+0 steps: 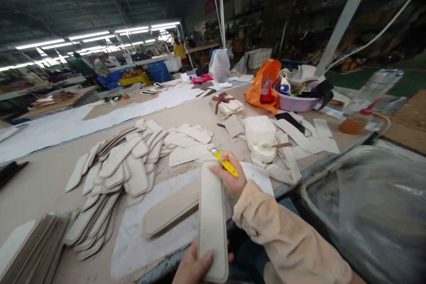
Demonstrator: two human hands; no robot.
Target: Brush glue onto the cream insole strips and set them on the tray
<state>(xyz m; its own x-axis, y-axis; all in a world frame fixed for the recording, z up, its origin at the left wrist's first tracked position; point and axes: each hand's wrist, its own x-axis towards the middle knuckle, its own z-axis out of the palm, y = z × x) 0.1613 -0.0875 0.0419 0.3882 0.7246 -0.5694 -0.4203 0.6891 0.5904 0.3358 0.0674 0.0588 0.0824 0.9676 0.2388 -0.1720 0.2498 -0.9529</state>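
A long off-white panel point(212, 217) with rounded corners is held upright over the table's front edge. My left hand point(196, 264) grips its lower end, thumb on the face. My right hand point(232, 176) pinches the panel's top end and also holds a yellow-handled brush point(225, 162), its bristles pointing up and left. Beside the held panel, a short stack of similar panels point(171, 208) lies on a white sheet point(128, 248). A loose heap of panels point(129, 159) spreads to the left, with a neat row of them point(40, 248) at the lower left.
A white tub point(261, 135) stands right of the brush, with scraps around it. Behind are an orange bag point(264, 84) and a purple basin point(297, 101) full of items. A bottle of amber liquid point(351, 123) stands at right, above a plastic-covered bin point(366, 204). People work far back.
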